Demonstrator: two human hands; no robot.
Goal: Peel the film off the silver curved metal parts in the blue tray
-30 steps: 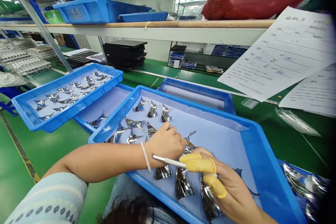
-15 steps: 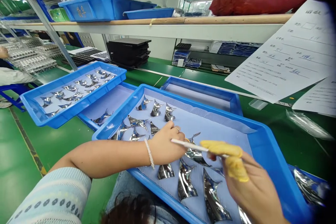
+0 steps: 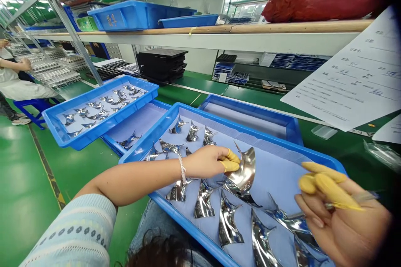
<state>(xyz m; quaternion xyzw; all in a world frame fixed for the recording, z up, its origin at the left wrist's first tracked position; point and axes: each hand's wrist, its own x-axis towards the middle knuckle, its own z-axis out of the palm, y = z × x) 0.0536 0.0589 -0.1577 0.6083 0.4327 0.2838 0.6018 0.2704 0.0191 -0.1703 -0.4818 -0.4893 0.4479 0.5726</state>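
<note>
My left hand (image 3: 206, 162), with yellow finger covers, grips a shiny curved metal piece (image 3: 247, 169) with pointed tips. The piece is tilted up above the blue tray (image 3: 148, 134). Several similar mirror-like metal pieces (image 3: 230, 221) lie in rows on the tray's pale lining. Over the tray's right side is my right hand (image 3: 347, 217), also in yellow finger covers, its thumb and fingers pinched together. A slim pen-like tool (image 3: 366, 196) sits in it, mostly hidden by the fingers and palm.
Another blue tray (image 3: 59, 135) of metal pieces stands at the left, over a lower tray (image 3: 109, 144). A further blue tray (image 3: 250, 112) lies behind. Printed sheets (image 3: 347, 87) hang at the right. A shelf (image 3: 200, 38) spans above. A seated person (image 3: 19, 79) is far left.
My left hand has lifted a metal piece from among the others. My right hand has moved right, away from the left, and the white tool's long shaft no longer shows.
</note>
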